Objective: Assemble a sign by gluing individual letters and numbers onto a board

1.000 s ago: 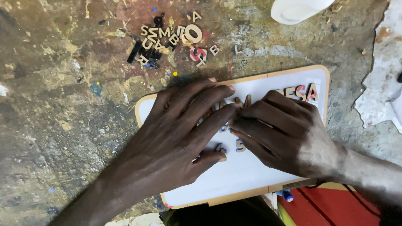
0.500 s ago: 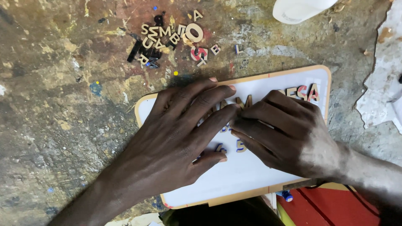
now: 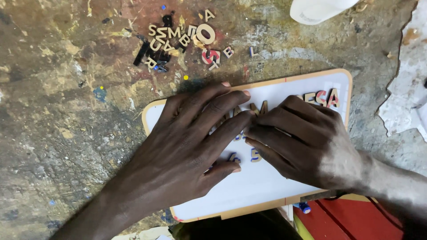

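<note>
In the head view, the left hand (image 3: pixel 187 146) lies flat with fingers spread on the white board (image 3: pixel 262 186), and the right hand (image 3: pixel 302 142) presses its fingertips together on small letters (image 3: pixel 255 109) in the middle. A few letters (image 3: pixel 322 97) already stand in a row at the board's far right corner, while a pile (image 3: pixel 182 42) waits beyond the board. The table (image 3: pixel 66 111) is rough and paint-stained; little of the room shows.

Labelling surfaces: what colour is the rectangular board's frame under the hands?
Light wooden tan frame around a white board face, clearest in the head view.
</note>
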